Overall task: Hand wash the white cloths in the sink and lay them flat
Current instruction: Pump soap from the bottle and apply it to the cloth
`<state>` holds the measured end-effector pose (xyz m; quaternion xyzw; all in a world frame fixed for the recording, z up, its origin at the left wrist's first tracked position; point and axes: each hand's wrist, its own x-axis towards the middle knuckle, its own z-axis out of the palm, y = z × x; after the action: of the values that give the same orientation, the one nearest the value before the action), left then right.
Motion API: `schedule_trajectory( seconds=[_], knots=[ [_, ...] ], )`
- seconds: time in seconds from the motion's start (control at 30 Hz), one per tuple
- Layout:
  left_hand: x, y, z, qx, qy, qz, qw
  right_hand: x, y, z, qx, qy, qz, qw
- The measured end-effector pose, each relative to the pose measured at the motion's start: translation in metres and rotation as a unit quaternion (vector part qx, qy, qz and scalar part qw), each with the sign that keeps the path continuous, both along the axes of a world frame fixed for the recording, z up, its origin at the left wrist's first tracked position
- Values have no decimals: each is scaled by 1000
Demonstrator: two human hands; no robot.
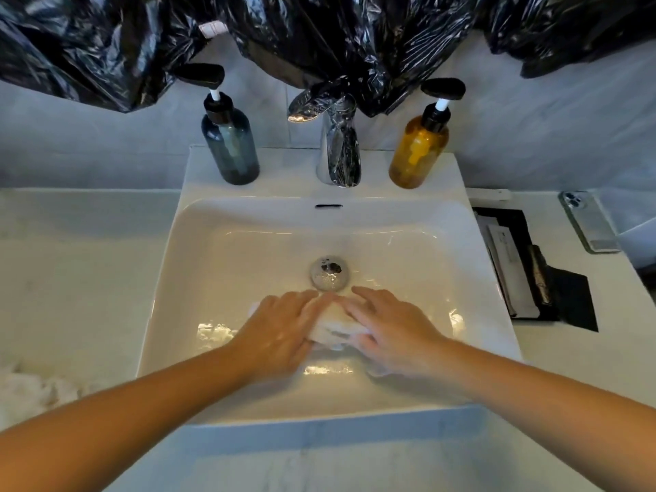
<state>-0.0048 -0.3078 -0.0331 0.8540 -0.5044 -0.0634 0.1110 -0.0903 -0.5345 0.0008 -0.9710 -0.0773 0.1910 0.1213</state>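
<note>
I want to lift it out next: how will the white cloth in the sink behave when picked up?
Probably floppy: the white cloth lies crumpled beneath the left hand and right hand. Likely heavy for its size and dripping, since it sits in water in the sink.

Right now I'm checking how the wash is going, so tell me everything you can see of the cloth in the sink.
The cloth is white, soft fabric, wet and bunched into a small crumpled wad. It lies low in the sink, in what looks like shallow water, just on the near side of the drain. The left hand and right hand press on it from either side with fairly straight fingers, covering most of it; only a strip between them shows.
</note>
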Motion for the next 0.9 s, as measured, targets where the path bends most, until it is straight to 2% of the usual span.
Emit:
schedule_trajectory(
  seconds=[0.07, 0.1, 0.13, 0.2, 0.27, 0.3, 0.33, 0.37, 0.4, 0.43, 0.5, 0.57, 0.67, 0.73, 0.8, 0.9],
  knots=[
    [-11, -10, -7, -1, -17, 48, 999, -1, 15, -18, -55, 41, 8, 998],
    [-11, -15, -11, 0, -24, 59, 998, 1, 17, -28, -73, 39, 17, 996],
    [-7, -19, -15, 6, -35, 62, 997, 4, 19, -36, -98, -10, 12, 995],
    [8, -23, -24, 38, -74, 48, 995, 9, 22, -39, -98, -36, 2, 995],
    [18, -29, -14, 66, -70, 40, 995, 20, 19, -35, -52, -19, -17, 998],
    [22, -34, -4, 72, -40, 48, 995, 27, 13, -29, 2, 4, -25, 1000],
    [27, -38, 7, 78, 6, 63, 995, 35, 10, -20, 115, 84, -53, 988],
    [31, -42, 14, 94, 56, 70, 991, 40, 5, -15, 230, 167, -62, 957],
    [35, -43, 18, 107, 88, 66, 988, 44, -5, -15, 297, 206, -47, 931],
    [36, -41, 21, 108, 106, 54, 987, 44, -15, -5, 238, 177, -19, 955],
    [31, -31, 24, 71, 82, 19, 994, 38, -28, 5, 45, 94, 60, 993],
    [15, -15, 12, 26, 22, -5, 999, 21, -28, 5, -75, 12, 89, 993],
    [-13, -7, -8, 8, -58, 4, 998, 0, -6, -24, -98, -7, 56, 994],
    [-9, -13, -19, 15, -98, 18, 995, 2, 4, -43, -117, -48, 45, 991],
    [3, -22, -25, 26, -130, 9, 991, 10, 7, -46, -126, -46, 25, 991],
    [18, -30, -26, 36, -112, 12, 993, 20, 9, -40, -101, -25, 12, 994]
  ],
)
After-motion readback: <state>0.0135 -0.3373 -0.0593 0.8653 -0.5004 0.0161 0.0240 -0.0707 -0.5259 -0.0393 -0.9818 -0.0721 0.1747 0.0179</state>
